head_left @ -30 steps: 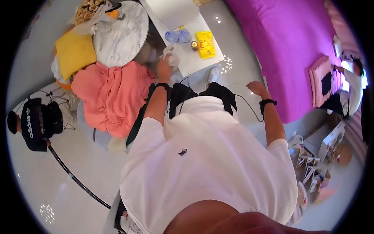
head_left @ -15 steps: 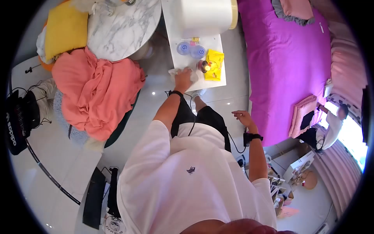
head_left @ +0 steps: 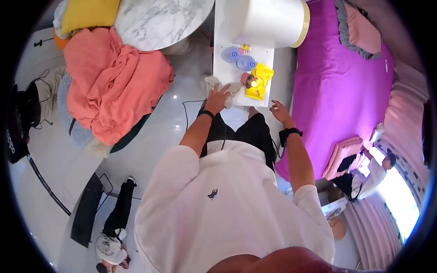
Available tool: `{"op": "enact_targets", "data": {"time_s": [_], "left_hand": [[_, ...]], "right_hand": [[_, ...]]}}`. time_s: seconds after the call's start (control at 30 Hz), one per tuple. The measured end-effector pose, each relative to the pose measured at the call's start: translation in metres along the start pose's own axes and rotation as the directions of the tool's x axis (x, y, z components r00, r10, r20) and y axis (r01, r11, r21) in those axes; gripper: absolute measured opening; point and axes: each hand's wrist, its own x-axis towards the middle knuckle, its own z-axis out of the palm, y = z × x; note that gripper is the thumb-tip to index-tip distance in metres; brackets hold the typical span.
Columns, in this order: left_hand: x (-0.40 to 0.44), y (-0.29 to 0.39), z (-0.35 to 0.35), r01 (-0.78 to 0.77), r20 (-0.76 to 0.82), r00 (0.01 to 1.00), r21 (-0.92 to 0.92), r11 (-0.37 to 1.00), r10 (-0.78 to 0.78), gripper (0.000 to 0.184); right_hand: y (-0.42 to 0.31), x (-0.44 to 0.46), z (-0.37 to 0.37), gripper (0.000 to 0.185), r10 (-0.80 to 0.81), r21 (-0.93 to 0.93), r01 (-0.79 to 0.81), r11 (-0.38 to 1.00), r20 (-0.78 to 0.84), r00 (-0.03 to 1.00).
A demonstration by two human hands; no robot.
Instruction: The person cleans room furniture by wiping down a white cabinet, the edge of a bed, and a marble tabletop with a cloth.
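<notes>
My left hand (head_left: 218,98) presses down on a crumpled white cloth (head_left: 233,89) at the near left corner of a white table (head_left: 223,69); its fingers are around the bunched fabric. Part of the cloth sticks out past the table's left edge. My right hand (head_left: 279,112) hovers just off the near right corner, fingers apart and holding nothing. On the table, a yellow packet (head_left: 259,82) lies beside a small dark jar or bottle (head_left: 248,80). Two bluish round items (head_left: 246,62) are farther back, near a small yellow-and-white tube (head_left: 241,47).
A large white cylindrical object (head_left: 273,22) occupies the table's far part. Right of it stands a bed with a purple cover (head_left: 337,91). To the left are a round marble table (head_left: 159,22) and a coral blanket (head_left: 114,86). Other people (head_left: 371,175) are in the background.
My left hand and the cloth have shifted toward the table's left edge. My right hand has moved forward, closer to the table. The view has shifted, and another person appears at lower left.
</notes>
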Motion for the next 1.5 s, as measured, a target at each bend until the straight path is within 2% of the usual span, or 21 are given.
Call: {"op": "enact_targets", "data": {"time_s": [0.1,0.17,0.27,0.33,0.43,0.5,0.57,0.6,0.67,0.73,0.8,0.83,0.97,1.03,1.13,1.2,1.27,1.37,1.4,1.43,1.5], "left_hand": [[0.015,0.002,-0.013,0.127,0.072,0.990,-0.032,0.991,-0.124,0.058],[0.019,0.005,0.007,0.173,-0.110,0.979,-0.028,0.985,-0.175,0.064],[0.030,0.016,0.017,0.350,-0.184,0.908,-0.158,0.923,-0.376,0.076],[0.023,0.031,0.026,0.452,-0.176,0.852,-0.226,0.863,-0.493,0.087],[0.011,0.056,0.049,0.495,-0.174,0.817,-0.278,0.823,-0.550,0.090],[0.005,0.081,0.057,0.544,-0.114,0.811,-0.214,0.811,-0.574,0.086],[-0.008,0.108,0.070,0.548,-0.040,0.820,-0.228,0.805,-0.570,0.084],[-0.011,0.116,0.078,0.541,-0.078,0.825,-0.176,0.822,-0.560,0.079],[-0.018,0.118,0.082,0.538,-0.056,0.830,-0.184,0.822,-0.555,0.078],[-0.008,0.093,0.089,0.532,-0.061,0.836,-0.153,0.833,-0.545,0.077],[-0.006,0.069,0.075,0.567,-0.089,0.798,-0.226,0.792,-0.596,0.075],[-0.006,0.068,0.049,0.580,-0.058,0.792,-0.241,0.778,-0.608,0.068],[-0.004,0.064,0.034,0.620,-0.032,0.764,-0.238,0.747,-0.644,0.062],[0.001,0.075,0.045,0.620,-0.047,0.766,-0.208,0.757,-0.641,0.062],[0.006,0.109,0.073,0.556,-0.086,0.827,-0.015,0.831,-0.555,0.066],[0.011,0.143,0.072,0.505,-0.051,0.862,0.014,0.863,-0.504,0.066],[0.013,0.166,0.082,0.331,-0.059,0.943,0.144,0.932,-0.326,0.065],[0.019,0.171,0.098,0.230,-0.062,0.973,0.191,0.954,-0.222,0.064],[0.016,0.159,0.096,0.212,-0.057,0.977,0.230,0.950,-0.204,0.065],[0.010,0.140,0.091,0.292,0.032,0.955,0.094,0.952,-0.296,0.064],[-0.013,0.095,0.075,0.332,-0.103,0.942,0.119,0.936,-0.321,0.064]], "right_hand": [[0.020,0.042,0.007,0.060,-0.186,-0.152,0.178,0.972,-0.037,0.982],[0.017,0.056,0.000,0.064,-0.203,-0.102,0.202,0.974,0.003,0.979],[0.008,0.069,-0.008,0.068,-0.209,-0.187,0.259,0.947,0.252,0.945],[0.003,0.058,-0.012,0.071,-0.214,-0.236,0.293,0.926,0.309,0.927],[-0.001,0.050,-0.013,0.075,-0.221,-0.293,0.340,0.894,0.370,0.902],[0.010,0.046,-0.005,0.071,-0.271,-0.302,0.354,0.885,0.285,0.919],[0.023,0.043,-0.001,0.070,-0.340,-0.290,0.411,0.864,0.267,0.902],[0.023,0.034,-0.001,0.070,-0.402,-0.280,0.458,0.844,0.237,0.885],[0.020,0.022,0.000,0.060,-0.401,-0.307,0.479,0.822,0.283,0.871],[0.015,0.023,0.000,0.056,-0.430,-0.301,0.500,0.812,0.269,0.862],[0.016,0.020,0.005,0.052,-0.496,-0.173,0.595,0.785,0.400,0.771],[0.016,0.018,0.005,0.052,-0.482,-0.169,0.580,0.797,0.401,0.779],[0.011,0.036,0.003,0.055,-0.604,-0.277,0.635,0.721,0.198,0.772],[0.015,0.049,0.009,0.058,-0.593,-0.276,0.595,0.754,0.104,0.799],[0.013,0.055,0.011,0.060,-0.536,-0.179,0.525,0.832,-0.014,0.844],[0.013,0.053,0.012,0.062,-0.436,-0.172,0.429,0.887,-0.003,0.900],[0.022,0.048,0.019,0.062,-0.412,-0.144,0.415,0.899,0.047,0.910],[0.035,0.023,0.031,0.065,-0.392,-0.070,0.404,0.912,0.143,0.909],[0.035,0.010,0.030,0.067,-0.391,-0.019,0.401,0.916,0.180,0.903],[0.033,-0.002,0.029,0.067,-0.383,-0.019,0.392,0.920,0.181,0.906],[0.007,-0.024,0.024,0.073,-0.386,-0.026,0.407,0.913,0.263,0.884]]}}
